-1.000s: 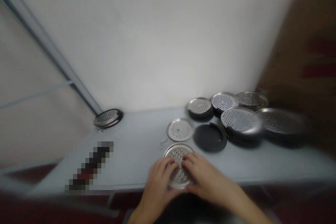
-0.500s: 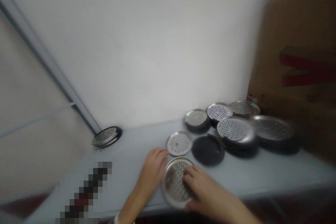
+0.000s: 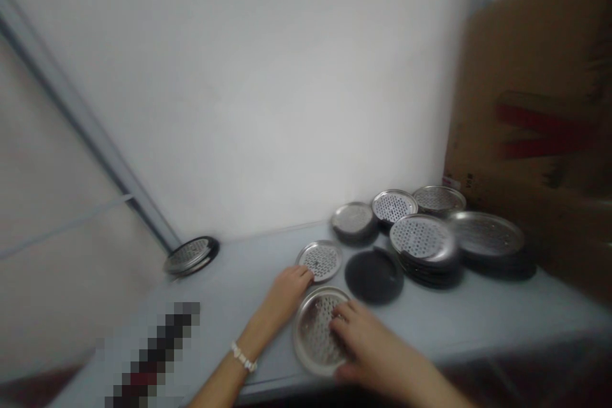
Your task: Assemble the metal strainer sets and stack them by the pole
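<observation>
**Where two hands meet perforated metal discs: bench contents**

Cardboard box (image 3: 535, 108), 2 o'clock of the near disc (image 3: 313, 331); its red print is blurred and unreadable. Grey table (image 3: 478, 319). Disc stacks (image 3: 421, 239), 1 o'clock. Black disc (image 3: 373, 276), 1 o'clock, just beside. The near disc lies at the table's front edge. Right hand (image 3: 368, 344) rests on it, thumb at the rim; cannot tell if it grips. Small disc (image 3: 319, 260), 12 o'clock. Left hand (image 3: 284, 296) is released, flat, fingertips touching it. Bracelet (image 3: 243, 357).

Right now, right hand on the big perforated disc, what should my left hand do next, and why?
Probably pinch the small disc with the left hand: its fingertips sit at that disc's near rim, while the right hand rests on the large disc.
</observation>
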`<state>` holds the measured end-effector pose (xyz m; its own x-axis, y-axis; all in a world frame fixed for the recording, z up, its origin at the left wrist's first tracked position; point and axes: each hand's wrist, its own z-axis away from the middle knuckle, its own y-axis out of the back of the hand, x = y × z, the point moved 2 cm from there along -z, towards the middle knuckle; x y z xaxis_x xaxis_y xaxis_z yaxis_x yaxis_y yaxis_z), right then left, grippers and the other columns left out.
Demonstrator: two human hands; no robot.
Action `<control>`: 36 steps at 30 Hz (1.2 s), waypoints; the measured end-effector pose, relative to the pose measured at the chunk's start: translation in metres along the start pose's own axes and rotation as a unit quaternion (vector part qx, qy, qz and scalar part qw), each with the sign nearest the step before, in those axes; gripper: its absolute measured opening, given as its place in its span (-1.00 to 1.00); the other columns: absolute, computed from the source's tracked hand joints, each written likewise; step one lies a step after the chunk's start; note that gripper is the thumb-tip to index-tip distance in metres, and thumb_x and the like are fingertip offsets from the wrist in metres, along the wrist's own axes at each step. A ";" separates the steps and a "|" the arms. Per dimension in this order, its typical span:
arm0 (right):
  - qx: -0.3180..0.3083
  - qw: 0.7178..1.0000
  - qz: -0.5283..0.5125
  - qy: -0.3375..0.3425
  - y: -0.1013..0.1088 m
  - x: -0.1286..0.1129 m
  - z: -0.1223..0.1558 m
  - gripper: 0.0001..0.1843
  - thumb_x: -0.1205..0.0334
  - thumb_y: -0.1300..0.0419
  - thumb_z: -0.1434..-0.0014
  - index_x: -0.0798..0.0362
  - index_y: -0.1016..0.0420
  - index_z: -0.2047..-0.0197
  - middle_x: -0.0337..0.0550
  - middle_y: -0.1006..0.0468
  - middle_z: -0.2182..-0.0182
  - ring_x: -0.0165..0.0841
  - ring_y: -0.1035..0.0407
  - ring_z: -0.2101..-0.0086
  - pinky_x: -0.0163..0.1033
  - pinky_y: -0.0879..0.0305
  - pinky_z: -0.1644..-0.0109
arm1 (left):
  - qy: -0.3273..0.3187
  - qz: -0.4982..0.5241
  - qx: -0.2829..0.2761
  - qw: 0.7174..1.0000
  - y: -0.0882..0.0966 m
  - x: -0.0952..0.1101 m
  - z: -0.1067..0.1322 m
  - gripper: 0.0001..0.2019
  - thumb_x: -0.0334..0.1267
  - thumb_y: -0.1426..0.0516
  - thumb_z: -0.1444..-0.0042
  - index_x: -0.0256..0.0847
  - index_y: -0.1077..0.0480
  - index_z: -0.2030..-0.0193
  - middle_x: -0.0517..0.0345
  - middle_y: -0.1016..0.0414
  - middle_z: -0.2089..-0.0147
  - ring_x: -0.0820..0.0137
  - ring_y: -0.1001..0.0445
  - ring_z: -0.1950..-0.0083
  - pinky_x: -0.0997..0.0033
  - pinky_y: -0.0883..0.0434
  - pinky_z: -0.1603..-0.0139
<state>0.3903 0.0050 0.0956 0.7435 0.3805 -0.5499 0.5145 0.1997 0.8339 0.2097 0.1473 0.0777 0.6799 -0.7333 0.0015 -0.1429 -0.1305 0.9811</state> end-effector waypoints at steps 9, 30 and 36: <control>0.078 0.996 0.029 0.010 -0.023 0.015 -0.016 -0.26 -0.04 -0.53 -0.03 0.10 -0.49 -0.19 0.10 -0.44 -0.21 0.08 -0.22 -0.23 0.14 -0.17 -0.33 | 0.035 0.105 0.208 0.972 0.042 -0.006 0.010 -0.81 -0.30 -0.05 -0.36 -0.19 -0.50 0.15 0.03 -0.60 0.17 0.23 -0.56 0.12 0.22 -0.49 0.05; 0.241 0.921 -0.297 -0.069 -0.002 0.039 -0.016 0.00 0.03 -0.38 -0.04 0.08 -0.03 -0.44 0.13 -0.35 -0.25 -0.05 -0.29 -0.22 0.02 -0.22 -0.30 | 0.330 0.671 0.177 0.640 0.023 0.026 0.062 -0.44 0.04 -0.47 0.21 -0.30 -0.58 0.13 0.08 -0.61 0.35 0.41 -0.51 0.35 0.48 -0.46 0.32; 0.092 0.977 0.001 -0.193 -0.013 0.024 -0.014 0.32 0.13 -0.53 0.14 0.27 0.10 -0.52 0.39 -0.38 -0.18 0.20 -0.32 -0.18 0.15 -0.23 -0.23 | 0.291 0.585 0.129 0.746 -0.003 0.018 0.075 -0.44 0.09 -0.34 0.02 -0.33 -0.56 0.00 0.10 -0.58 0.45 0.33 -0.53 0.39 0.38 -0.48 0.33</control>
<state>0.3957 0.0238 0.0723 0.8325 0.0043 -0.5540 0.5538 0.0202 0.8324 0.1682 0.0841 0.0603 0.1674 -0.0427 0.9850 -0.9660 0.1924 0.1725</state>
